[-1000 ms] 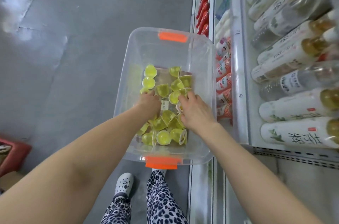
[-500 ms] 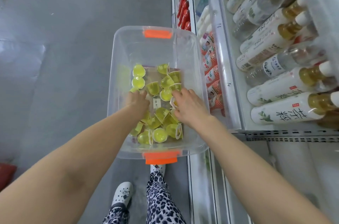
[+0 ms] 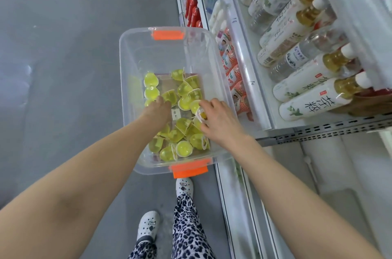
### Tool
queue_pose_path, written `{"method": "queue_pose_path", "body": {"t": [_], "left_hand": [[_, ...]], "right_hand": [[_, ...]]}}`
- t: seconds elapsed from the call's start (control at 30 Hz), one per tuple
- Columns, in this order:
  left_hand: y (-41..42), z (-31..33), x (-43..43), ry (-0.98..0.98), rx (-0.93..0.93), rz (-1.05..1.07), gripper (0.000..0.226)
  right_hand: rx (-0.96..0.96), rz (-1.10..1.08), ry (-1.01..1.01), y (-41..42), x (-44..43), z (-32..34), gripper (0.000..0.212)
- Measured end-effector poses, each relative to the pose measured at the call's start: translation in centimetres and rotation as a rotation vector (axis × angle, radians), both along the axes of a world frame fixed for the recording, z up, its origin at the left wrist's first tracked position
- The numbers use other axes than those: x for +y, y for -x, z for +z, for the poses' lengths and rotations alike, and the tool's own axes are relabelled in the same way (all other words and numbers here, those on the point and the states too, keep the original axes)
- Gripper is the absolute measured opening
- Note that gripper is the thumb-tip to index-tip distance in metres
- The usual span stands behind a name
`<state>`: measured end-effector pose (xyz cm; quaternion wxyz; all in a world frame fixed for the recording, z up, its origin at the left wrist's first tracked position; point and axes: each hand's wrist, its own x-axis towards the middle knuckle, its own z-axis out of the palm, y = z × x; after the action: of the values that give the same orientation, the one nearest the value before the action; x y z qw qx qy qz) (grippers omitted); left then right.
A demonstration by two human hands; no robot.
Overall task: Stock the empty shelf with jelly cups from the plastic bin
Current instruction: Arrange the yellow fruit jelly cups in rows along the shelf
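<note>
A clear plastic bin (image 3: 125, 67) with orange latches stands on the floor beside the shelving, with several yellow-green jelly cups (image 3: 183, 148) loose on its bottom. My left hand (image 3: 158, 113) is down in the pile, knuckles up. Its fingers curl over jelly cups that the palm hides. My right hand (image 3: 220, 120) pinches one jelly cup (image 3: 201, 114) between thumb and fingers at the bin's right side, the cup's lid tilted up. A bare white shelf (image 3: 350, 184) lies low on the right, below the bottle rows.
Rows of tea and water bottles (image 3: 307, 97) fill the tilted shelf above the bare one. Small orange-labelled bottles (image 3: 232, 74) and red bottles (image 3: 192, 8) line the tier next to the bin. There is grey floor on the left. My feet in white clogs (image 3: 148, 224) are below the bin.
My right hand has picked one cup out of the pile and tipped its lid upward. My left hand stays buried among the cups. The camera has swung, showing more of the shelving.
</note>
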<state>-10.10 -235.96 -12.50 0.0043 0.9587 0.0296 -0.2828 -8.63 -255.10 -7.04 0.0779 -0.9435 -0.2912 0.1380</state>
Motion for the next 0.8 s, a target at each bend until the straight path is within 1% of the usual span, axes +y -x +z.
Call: {"method": "queue_pose_path", "body": {"t": [0.1, 0.13, 0.23, 0.33, 0.43, 0.5, 0.6, 0.73, 0.8], "left_hand": [[0.0, 1.2, 0.0, 0.193, -0.083, 0.179, 0.035], [0.1, 1.5, 0.2, 0.262, -0.103, 0.24, 0.038], [1.3, 3.1, 0.5, 0.455, -0.151, 0.323, 0.062], [3.5, 5.1, 0.7, 0.591, -0.245, 0.347, 0.064], [5.8, 7.0, 0.6, 0.682, -0.338, 0.327, 0.067], [7.2, 8.4, 0.2, 0.708, -0.39, 0.259, 0.069], [9.2, 10.5, -1.0, 0.774, -0.438, 0.163, 0.06], [12.1, 13.5, -3.8, 0.882, -0.478, 0.034, 0.052], [13.4, 14.9, -5.8, 0.917, -0.477, -0.049, 0.046]], "right_hand": [[-0.013, -0.044, -0.062, 0.8, -0.4, 0.7, 0.054], [-0.021, -0.068, -0.084, 1.1, -0.5, 1.1, 0.053], [-0.065, -0.145, -0.134, 2.2, -0.8, 2.5, 0.052], [-0.094, -0.237, -0.201, 3.9, -1.3, 4.3, 0.049], [-0.125, -0.317, -0.269, 6.3, -2.0, 6.2, 0.049], [-0.172, -0.361, -0.308, 8.3, -2.6, 7.5, 0.052], [-0.258, -0.412, -0.328, 11.5, -4.0, 9.5, 0.047], [-0.334, -0.542, -0.335, 16.1, -7.1, 12.1, 0.037], [-0.371, -0.611, -0.356, 18.6, -9.2, 13.3, 0.036]]}}
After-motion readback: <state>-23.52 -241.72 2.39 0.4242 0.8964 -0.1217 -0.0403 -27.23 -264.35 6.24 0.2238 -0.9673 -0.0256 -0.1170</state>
